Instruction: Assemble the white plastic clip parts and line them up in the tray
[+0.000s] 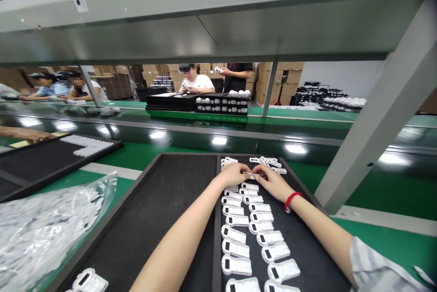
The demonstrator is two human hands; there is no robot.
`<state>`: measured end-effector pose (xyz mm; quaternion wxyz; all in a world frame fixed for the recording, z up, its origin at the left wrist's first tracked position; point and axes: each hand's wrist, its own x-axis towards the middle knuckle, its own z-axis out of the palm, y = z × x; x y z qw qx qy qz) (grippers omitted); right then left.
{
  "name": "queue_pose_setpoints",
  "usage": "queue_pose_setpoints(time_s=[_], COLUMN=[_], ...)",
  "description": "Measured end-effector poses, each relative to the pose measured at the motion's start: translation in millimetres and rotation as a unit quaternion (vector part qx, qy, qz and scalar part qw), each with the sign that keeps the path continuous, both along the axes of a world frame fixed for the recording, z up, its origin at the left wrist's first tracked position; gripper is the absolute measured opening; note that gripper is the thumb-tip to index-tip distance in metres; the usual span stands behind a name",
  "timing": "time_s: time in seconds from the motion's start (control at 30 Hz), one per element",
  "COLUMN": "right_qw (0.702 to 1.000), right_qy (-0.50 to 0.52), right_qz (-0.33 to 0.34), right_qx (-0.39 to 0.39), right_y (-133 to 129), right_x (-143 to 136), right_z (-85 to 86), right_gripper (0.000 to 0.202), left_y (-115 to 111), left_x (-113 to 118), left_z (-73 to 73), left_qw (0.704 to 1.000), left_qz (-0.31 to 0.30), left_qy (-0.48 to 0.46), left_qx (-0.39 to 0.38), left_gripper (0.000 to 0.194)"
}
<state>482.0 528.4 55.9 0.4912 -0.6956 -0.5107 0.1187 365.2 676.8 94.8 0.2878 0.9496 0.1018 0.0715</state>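
Note:
My left hand (235, 174) and my right hand (271, 180) meet over the far part of a black divided tray (184, 210). Between their fingertips they pinch one small white plastic casing (251, 176), mostly covered by the fingers. Below the hands, two columns of similar white casings (236, 248), each with a rounded end and a dark window, lie in the right compartment. More white pieces (268, 161) sit loosely at the far right corner of the tray, just beyond my right hand. A red bracelet (292, 199) circles my right wrist.
A clear bag of white parts (51, 228) lies left of the tray. Farther left is another black tray (34, 164), with a co-worker's hand (32, 135) beside it. A grey post (378, 100) slants up on the right, under an overhead shelf (205, 23). Co-workers sit across the line.

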Motion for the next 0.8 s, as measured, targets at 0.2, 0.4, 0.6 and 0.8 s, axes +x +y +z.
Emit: queue_pose_setpoints(time_s=[0.2,0.4,0.6,0.8], right_qw=[0.993,0.977,0.978,0.983], right_qy=[0.118,0.213,0.209,0.178], right_qz=[-0.010,0.002,-0.013,-0.039], right_qx=[0.012,0.008,-0.002,0.016], right_y=[-0.1,-12.6,-11.6,-4.9], right_x=[7.0,13.3,12.8,9.9], right_z=[3.9,10.8,7.0,-0.2], right_gripper=[0.034,0.041,0.029,0.023], left_y=[1.7,-0.4,-4.1,-15.5], left_x=[1.3,1.4,-1.8,-0.7], left_z=[2.3,5.2,7.7,13.6], left_qw=[0.998,0.997,0.998,0.998], left_qz=[-0.020,-0.011,0.001,-0.001], left_qy=[-0.009,-0.027,-0.040,-0.065], left_qx=[-0.057,-0.076,-0.043,0.003], left_gripper=[0.028,0.029,0.024,0.020])
